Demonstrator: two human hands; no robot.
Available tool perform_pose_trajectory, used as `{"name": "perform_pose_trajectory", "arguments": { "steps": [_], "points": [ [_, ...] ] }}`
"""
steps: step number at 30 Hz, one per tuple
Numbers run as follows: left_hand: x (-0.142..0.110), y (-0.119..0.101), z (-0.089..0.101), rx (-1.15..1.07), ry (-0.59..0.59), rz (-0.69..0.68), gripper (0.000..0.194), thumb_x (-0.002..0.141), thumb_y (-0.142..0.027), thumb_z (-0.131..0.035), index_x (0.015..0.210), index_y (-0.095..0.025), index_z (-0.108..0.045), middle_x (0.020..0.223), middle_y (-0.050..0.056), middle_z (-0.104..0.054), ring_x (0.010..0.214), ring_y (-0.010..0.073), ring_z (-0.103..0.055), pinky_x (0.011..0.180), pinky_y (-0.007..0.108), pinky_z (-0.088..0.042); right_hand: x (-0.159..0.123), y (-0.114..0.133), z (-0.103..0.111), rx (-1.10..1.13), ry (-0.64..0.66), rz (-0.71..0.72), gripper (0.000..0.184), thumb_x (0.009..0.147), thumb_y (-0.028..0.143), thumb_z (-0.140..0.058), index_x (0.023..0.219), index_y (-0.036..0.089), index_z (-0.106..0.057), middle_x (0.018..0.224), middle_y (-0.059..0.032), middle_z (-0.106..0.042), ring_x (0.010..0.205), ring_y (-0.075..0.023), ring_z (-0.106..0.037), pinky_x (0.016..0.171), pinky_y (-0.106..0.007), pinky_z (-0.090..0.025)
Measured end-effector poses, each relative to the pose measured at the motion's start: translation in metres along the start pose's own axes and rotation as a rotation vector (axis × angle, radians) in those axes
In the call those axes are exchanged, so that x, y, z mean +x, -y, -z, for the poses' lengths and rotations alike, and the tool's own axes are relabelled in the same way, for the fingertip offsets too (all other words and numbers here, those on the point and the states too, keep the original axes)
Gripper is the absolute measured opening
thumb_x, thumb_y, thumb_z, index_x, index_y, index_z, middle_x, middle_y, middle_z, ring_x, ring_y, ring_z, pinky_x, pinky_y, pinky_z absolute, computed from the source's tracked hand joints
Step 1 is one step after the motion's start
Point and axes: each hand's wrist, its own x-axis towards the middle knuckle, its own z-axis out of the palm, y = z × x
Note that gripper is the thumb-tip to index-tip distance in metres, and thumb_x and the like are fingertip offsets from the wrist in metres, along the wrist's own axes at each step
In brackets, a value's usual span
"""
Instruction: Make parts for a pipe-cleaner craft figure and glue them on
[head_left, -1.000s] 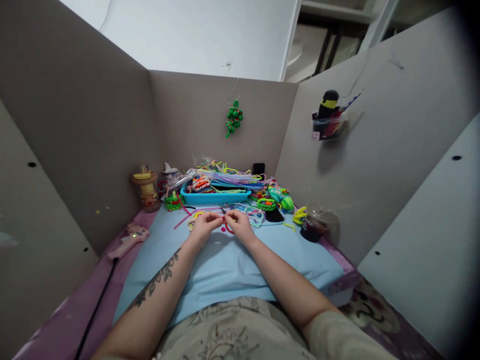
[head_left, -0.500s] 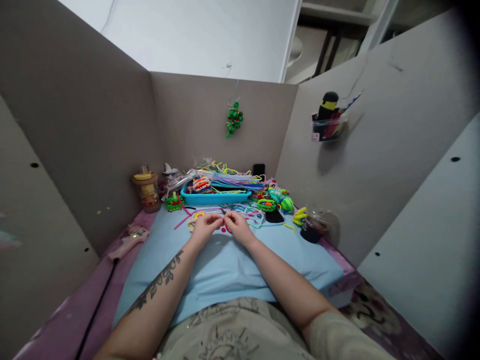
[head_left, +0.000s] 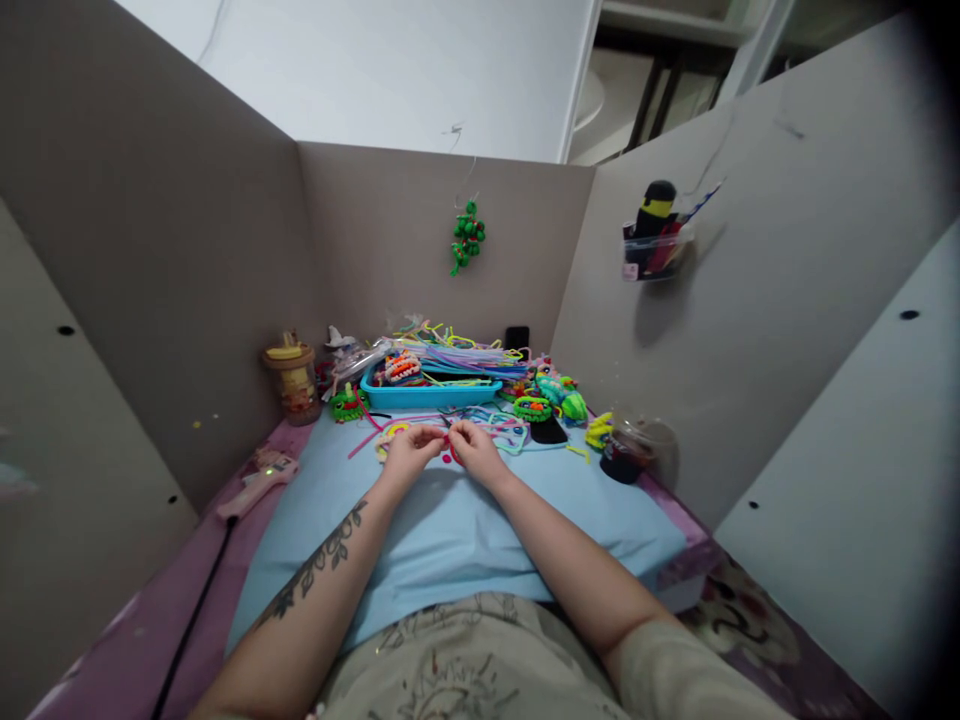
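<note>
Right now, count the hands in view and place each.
2: the left hand and, beside it, the right hand, both above the blue sheet, fingertips close together at a red piece. No others show.

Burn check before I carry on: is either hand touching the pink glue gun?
No, the pink glue gun lies on the purple cloth, left of the left hand and right hand.

Tray (head_left: 431,397) at the rear of the counter (head_left: 135,610); chenille stems (head_left: 469,355) heaped over it; cup (head_left: 294,388) left of the tray; glue gun (head_left: 259,487) before the cup; left hand (head_left: 409,452) and right hand (head_left: 478,452) before the tray; jar (head_left: 624,458) right of both hands; container (head_left: 660,258) on right panel (head_left: 750,300).
</note>
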Motion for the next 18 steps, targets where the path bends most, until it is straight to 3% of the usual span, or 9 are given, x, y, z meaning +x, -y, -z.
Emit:
{"name": "perform_pose_trajectory", "arguments": {
  "steps": [7, 18],
  "points": [
    [-0.004, -0.010, 0.002, 0.017, 0.051, 0.024, 0.030, 0.063, -0.042, -0.071, 0.072, -0.013, -0.069, 0.061, 0.004, -0.066, 0.058, 0.0151, -0.059, 0.056, 0.025, -0.046, -0.002, 0.002, 0.002, -0.098, -0.015, 0.061, 0.017, 0.081, 0.034, -0.047, 0.074, 0.019, -0.053, 0.058, 0.0037, -0.048, 0.053, -0.0096, -0.043, 0.047, -0.021, -0.035],
    [-0.002, -0.009, 0.005, 0.120, 0.046, 0.003, 0.026, 0.063, -0.040, -0.071, 0.069, -0.014, -0.071, 0.056, 0.003, -0.065, 0.052, 0.0139, -0.056, 0.051, 0.023, -0.043, -0.003, 0.007, 0.003, -0.111, -0.007, 0.063, 0.016, 0.080, 0.031, -0.049, 0.073, 0.018, -0.053, 0.059, 0.0030, -0.049, 0.054, -0.0102, -0.043, 0.048, -0.021, -0.035]
  ]
}}
